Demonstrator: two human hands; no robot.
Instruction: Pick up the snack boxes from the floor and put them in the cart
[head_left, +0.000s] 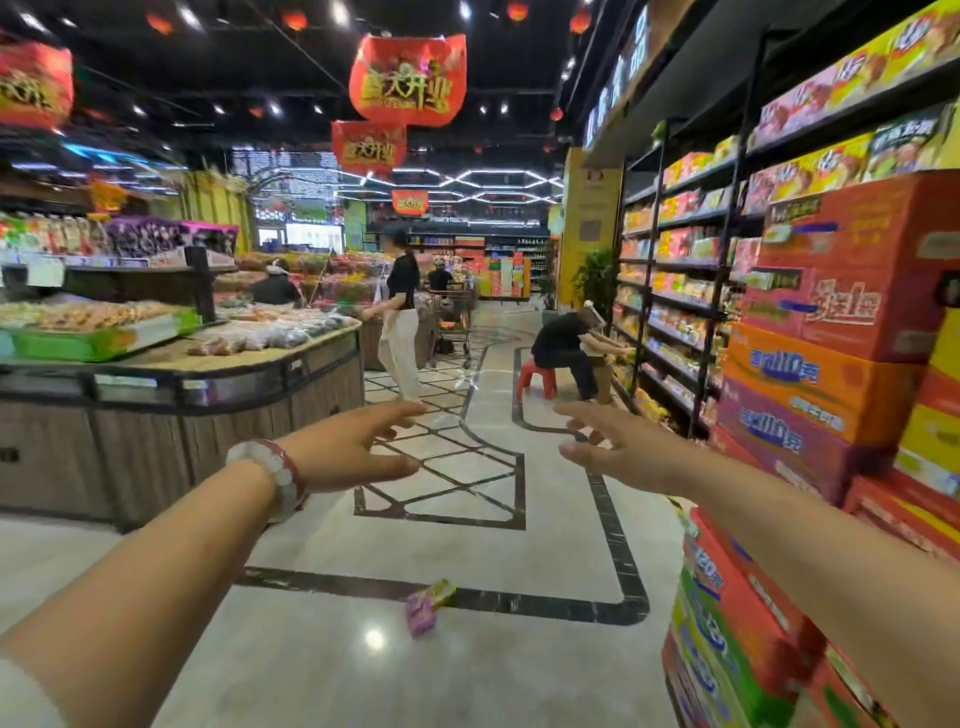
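Both forearms reach forward into the aisle, and each hand holds nothing. On the left hand (345, 449) the fingers are spread and nearly straight, with a red and white bead bracelet (275, 478) at the wrist. Level with it, the right hand (615, 447) is open too, its fingers loosely bent. Below and between the hands, one purple and yellow snack box (427, 605) lies on the pale floor (493, 675), tilted across a dark inlay line. Just right of the right hand, stacked cartons (810, 395) hold packaged goods. Left of the left hand, a produce worktop (182, 364) carries a green tray (78, 340) of loose foods. Far beyond the hands, a shopping cart (454, 322) stands with goods in it; I cannot tell what kind.
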